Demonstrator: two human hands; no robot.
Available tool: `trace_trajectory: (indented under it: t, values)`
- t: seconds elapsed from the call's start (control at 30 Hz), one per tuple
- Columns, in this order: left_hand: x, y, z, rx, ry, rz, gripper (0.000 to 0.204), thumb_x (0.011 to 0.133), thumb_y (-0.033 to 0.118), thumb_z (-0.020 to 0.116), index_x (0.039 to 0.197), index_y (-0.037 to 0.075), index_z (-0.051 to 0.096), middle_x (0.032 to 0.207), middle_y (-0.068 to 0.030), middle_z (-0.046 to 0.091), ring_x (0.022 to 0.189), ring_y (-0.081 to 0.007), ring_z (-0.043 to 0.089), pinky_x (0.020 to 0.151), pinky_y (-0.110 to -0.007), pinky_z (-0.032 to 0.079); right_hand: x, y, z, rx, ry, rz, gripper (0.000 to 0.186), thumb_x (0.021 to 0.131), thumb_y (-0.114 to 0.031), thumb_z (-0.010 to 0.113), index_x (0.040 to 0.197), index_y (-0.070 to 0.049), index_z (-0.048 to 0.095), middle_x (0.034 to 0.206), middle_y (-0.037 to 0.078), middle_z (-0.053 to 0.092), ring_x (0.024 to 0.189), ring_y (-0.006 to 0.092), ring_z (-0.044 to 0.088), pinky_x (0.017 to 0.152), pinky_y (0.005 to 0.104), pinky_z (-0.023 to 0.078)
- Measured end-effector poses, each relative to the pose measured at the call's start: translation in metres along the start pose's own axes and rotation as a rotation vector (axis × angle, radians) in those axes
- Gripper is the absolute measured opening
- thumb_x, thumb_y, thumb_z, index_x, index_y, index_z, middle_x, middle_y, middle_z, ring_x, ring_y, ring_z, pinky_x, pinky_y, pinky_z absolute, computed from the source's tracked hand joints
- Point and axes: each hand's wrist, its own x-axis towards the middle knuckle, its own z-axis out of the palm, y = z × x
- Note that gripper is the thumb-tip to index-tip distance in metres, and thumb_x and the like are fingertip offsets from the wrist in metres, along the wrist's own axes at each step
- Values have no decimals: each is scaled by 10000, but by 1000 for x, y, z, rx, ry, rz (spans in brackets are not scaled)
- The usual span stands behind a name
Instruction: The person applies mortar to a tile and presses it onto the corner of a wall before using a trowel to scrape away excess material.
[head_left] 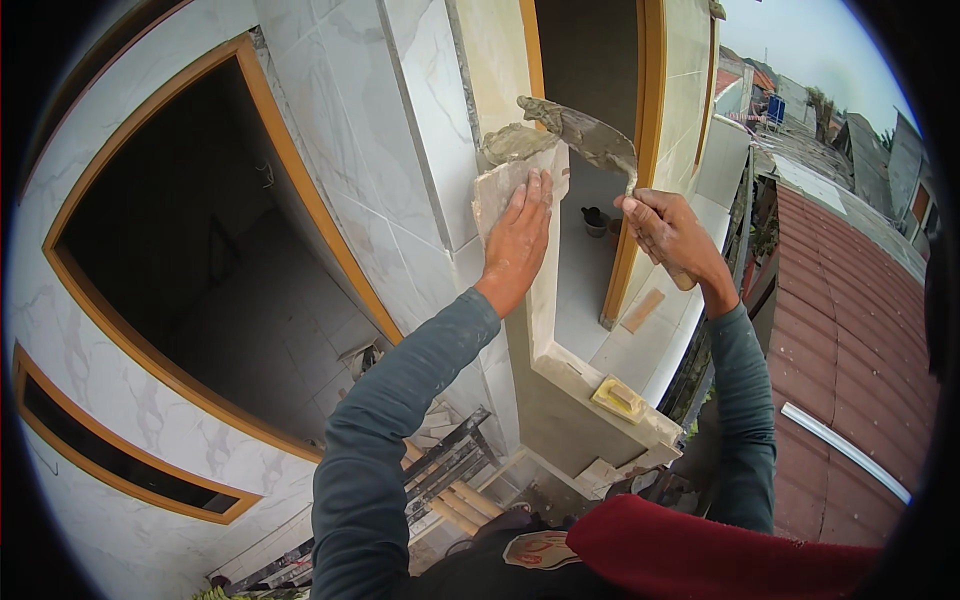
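At left, a dark opening [200,200] breaks the tiled wall [350,110]. The tile [490,195] stands by the wall's corner, mortar [515,143] heaped at its top edge. My left hand [518,240] lies along it, fingers up; whether they grip, I cannot tell. Rightward, open room; my right hand [668,235] clamps the trowel [598,145], blade pointing left. Beyond: roof [850,320].

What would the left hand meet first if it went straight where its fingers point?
Likely the mortar at the top of the pale slab, then perhaps the trowel; depth is unclear.
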Motion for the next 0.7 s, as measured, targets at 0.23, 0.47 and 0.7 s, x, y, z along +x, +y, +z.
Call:
trace_trajectory:
  t: [0.23, 0.47, 0.7]
  values:
    - [-2, 0, 7, -5, -3, 7, 498, 988, 189, 503, 1442, -10, 556, 1666, -180, 314, 1534, -338, 288, 1246, -401, 236, -55, 57, 52, 891, 72, 69, 426, 1068, -357, 571, 1183, 48, 642, 766, 38, 595, 573, 90, 560, 425, 221, 454]
    - [-7, -8, 10, -97, 32, -19, 508, 959, 125, 560, 1446, -17, 544, 1674, -164, 303, 1524, -361, 301, 1214, -423, 286, -149, 98, 93, 1344, 130, 191, 489, 1068, -363, 567, 1203, 105, 605, 759, 64, 571, 575, 109, 559, 411, 227, 460]
    - [12, 0, 9, -10, -10, 35, 577, 926, 72, 548, 1499, 25, 500, 1694, -126, 275, 1517, -381, 299, 1207, -465, 280, -318, 134, 124, 1496, 505, 410, 494, 1067, -380, 558, 1218, 88, 603, 782, 70, 594, 527, 109, 545, 445, 238, 462]
